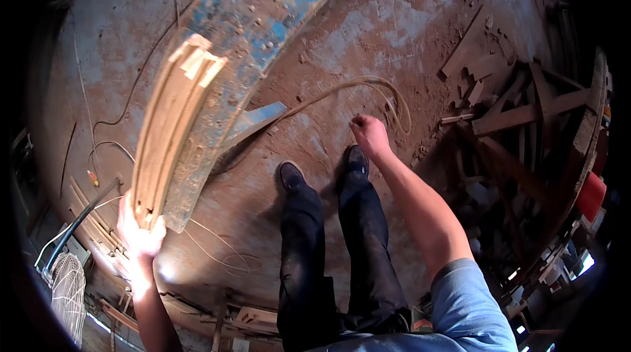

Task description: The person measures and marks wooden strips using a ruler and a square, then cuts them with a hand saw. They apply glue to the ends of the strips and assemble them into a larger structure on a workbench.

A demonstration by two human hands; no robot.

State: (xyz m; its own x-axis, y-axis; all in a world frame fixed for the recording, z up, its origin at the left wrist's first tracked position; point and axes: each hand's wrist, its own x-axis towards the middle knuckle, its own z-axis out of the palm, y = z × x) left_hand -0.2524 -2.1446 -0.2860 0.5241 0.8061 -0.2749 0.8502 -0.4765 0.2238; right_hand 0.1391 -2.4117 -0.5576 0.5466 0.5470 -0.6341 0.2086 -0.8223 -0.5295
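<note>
My left hand [140, 237] is closed round the near end of a stack of pale wooden strips [172, 135] with grooved, moulding-like edges. The strips lie lengthwise along the left side of a long, dusty board [246, 40] with worn blue paint. Their far ends are stepped and brightly lit. Out to the right, over the floor, my right hand [370, 135] is curled into a fist, and nothing shows in it. The inside of that fist is turned from view.
A looped cable or hose [358, 82] crosses the dusty floor beyond my shoes [357, 160]. Wood offcuts [519, 112] are heaped at the right, near a red object [591, 196]. A wire-caged fan [68, 293] stands at lower left. Thin cords [141, 76] run along the left.
</note>
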